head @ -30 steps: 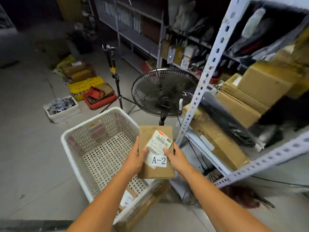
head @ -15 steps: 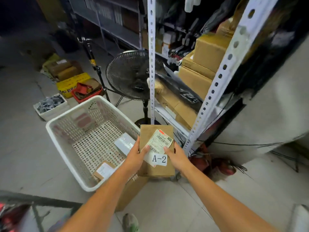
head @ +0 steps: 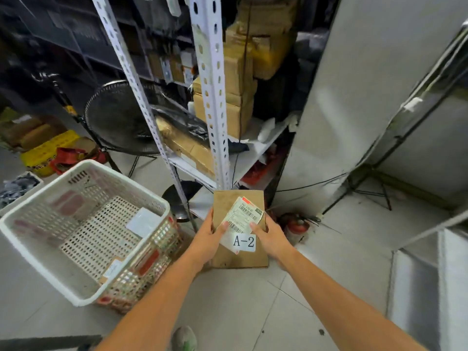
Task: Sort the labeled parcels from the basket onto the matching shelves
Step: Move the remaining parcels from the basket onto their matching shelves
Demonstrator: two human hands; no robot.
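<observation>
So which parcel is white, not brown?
The flat white parcel lying in the perforated white plastic basket. The small parcel near it and the held A-2 box are brown cardboard.

The basket [head: 126, 184] stands on the floor at the left. In it lie a far parcel [head: 143, 221] by its right wall and a near parcel [head: 112, 268] toward its front corner. Right of the basket, the A-2 parcel [head: 239, 206] sits between the left hand [head: 206, 240] and the right hand [head: 272, 239], in front of the shelf rack [head: 210, 97]. Boxes [head: 235, 115] are stacked on the rack's shelf. A fan [head: 119, 117] stands behind the basket, left of the rack.
</observation>
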